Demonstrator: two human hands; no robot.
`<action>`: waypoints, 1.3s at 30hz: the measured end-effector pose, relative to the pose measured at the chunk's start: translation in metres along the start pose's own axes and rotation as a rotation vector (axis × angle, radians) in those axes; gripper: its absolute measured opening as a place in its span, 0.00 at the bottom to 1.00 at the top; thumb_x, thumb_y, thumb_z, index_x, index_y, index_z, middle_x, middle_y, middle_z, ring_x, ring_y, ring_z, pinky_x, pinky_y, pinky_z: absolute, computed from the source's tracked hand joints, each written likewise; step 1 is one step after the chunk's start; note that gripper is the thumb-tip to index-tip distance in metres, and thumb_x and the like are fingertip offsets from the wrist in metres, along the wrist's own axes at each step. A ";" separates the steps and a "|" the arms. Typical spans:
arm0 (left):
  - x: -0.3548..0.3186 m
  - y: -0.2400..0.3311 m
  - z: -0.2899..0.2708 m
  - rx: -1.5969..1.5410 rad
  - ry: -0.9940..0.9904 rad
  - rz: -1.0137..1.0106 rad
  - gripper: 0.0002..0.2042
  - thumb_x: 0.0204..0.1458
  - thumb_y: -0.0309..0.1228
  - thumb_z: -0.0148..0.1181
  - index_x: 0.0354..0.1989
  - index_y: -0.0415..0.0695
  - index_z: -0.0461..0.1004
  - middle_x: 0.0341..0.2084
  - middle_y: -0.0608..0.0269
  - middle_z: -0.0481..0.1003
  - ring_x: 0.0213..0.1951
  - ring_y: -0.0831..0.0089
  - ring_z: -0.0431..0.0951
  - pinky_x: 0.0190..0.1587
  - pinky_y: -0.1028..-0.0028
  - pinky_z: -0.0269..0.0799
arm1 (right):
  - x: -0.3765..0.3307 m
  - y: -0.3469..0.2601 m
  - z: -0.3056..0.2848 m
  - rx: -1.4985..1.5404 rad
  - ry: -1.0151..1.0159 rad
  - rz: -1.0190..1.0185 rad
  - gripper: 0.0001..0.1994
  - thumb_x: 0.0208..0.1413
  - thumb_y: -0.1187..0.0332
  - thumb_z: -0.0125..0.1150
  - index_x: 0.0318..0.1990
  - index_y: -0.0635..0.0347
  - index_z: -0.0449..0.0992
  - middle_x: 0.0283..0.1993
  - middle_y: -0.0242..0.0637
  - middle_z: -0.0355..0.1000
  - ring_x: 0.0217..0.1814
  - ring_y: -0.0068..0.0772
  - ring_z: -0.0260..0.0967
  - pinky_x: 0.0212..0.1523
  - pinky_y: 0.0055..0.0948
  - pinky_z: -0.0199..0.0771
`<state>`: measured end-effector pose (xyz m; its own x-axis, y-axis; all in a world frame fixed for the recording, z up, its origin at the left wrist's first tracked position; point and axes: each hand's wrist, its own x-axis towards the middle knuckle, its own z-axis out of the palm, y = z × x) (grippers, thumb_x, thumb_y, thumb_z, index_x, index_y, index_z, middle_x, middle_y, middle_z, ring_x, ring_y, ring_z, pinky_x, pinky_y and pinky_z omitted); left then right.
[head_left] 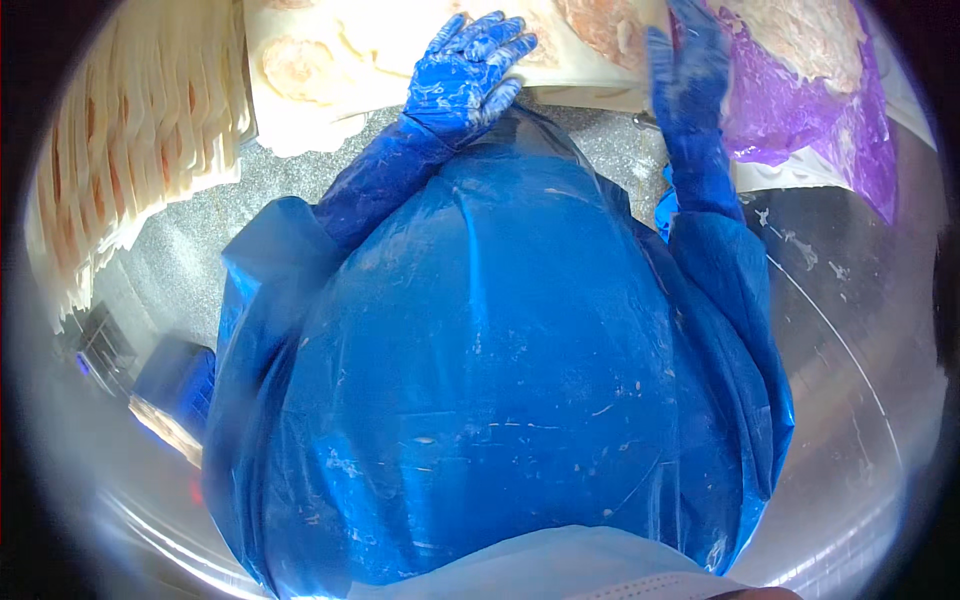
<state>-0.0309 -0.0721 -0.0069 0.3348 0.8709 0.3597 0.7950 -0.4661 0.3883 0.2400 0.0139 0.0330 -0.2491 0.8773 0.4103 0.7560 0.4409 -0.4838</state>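
My left hand [470, 75], in a blue glove smeared with pale residue, lies palm down with its fingers spread. It rests on the near part of a white sheet [385, 85] that bears flat pinkish meat pieces [298, 68]. To the right, my right hand [690, 70], gloved in blue too, stretches toward the top edge. Motion blurs it, but its thumb stands apart from the fingers, and I see nothing held. Just beside it is a pile of pale, pinkish meat [800, 40] on a purple plastic bag [775, 125]; whether the hand touches the bag is unclear.
Many layered pale sheets [140, 130] with pinkish patches hang in a row at the left. A speckled grey floor [190, 240] shows below them. A blue block-like object [175, 385] stands low at left. At right is a shiny metal surface [830, 300] with white scraps.
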 end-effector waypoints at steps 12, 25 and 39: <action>0.000 0.003 -0.007 -0.029 -0.020 -0.070 0.23 0.59 0.39 0.57 0.65 0.53 0.71 0.64 0.57 0.70 0.66 0.58 0.68 0.71 0.52 0.56 | 0.056 -0.038 0.062 -0.061 -0.277 -0.501 0.37 0.58 0.61 0.61 0.73 0.64 0.56 0.75 0.56 0.51 0.78 0.60 0.44 0.76 0.54 0.43; 0.048 -0.046 -0.020 0.066 0.242 -0.268 0.33 0.62 0.47 0.55 0.74 0.49 0.57 0.74 0.53 0.55 0.75 0.54 0.50 0.74 0.48 0.40 | 0.039 -0.011 0.071 0.094 -0.487 -0.424 0.39 0.58 0.52 0.65 0.74 0.51 0.56 0.77 0.45 0.52 0.79 0.50 0.46 0.77 0.48 0.44; 0.049 -0.077 -0.014 0.251 0.115 -0.325 0.34 0.58 0.47 0.59 0.73 0.53 0.59 0.71 0.49 0.58 0.72 0.48 0.56 0.72 0.46 0.44 | 0.161 0.164 0.003 0.060 -0.532 0.142 0.13 0.62 0.68 0.58 0.52 0.58 0.78 0.49 0.39 0.79 0.48 0.35 0.79 0.47 0.31 0.79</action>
<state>-0.0830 0.0041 -0.0071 -0.0009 0.9365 0.3508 0.9531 -0.1053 0.2836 0.3217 0.2282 0.0172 -0.4308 0.8967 -0.1016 0.7725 0.3082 -0.5552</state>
